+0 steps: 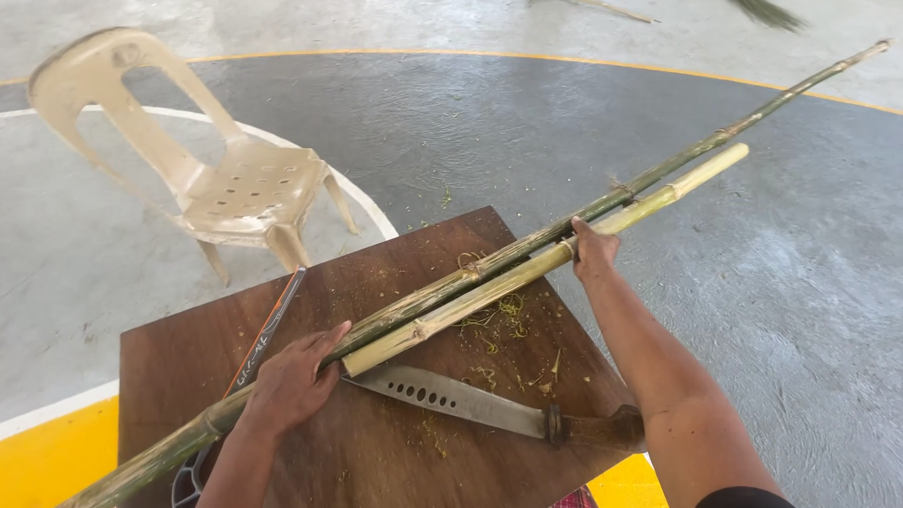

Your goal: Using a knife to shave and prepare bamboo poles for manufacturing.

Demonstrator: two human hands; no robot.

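Two bamboo poles lie side by side across the wooden table point(176, 394): a long green pole point(571, 225) and a shorter yellow pole point(532, 271). Both run from lower left up to far right, thin ends pointing away over the floor. The left hand point(291, 380) presses flat on the green pole, grip open; the right hand point(594, 251) is clamped on the yellow pole. The big knife point(456, 396) lies just beneath, blade toward the left hand; a rolling pole could drag fingers onto it. A plastic chair point(239, 186) stands behind

Machete point(477, 398) and poles point(532, 261) across table point(379, 467)
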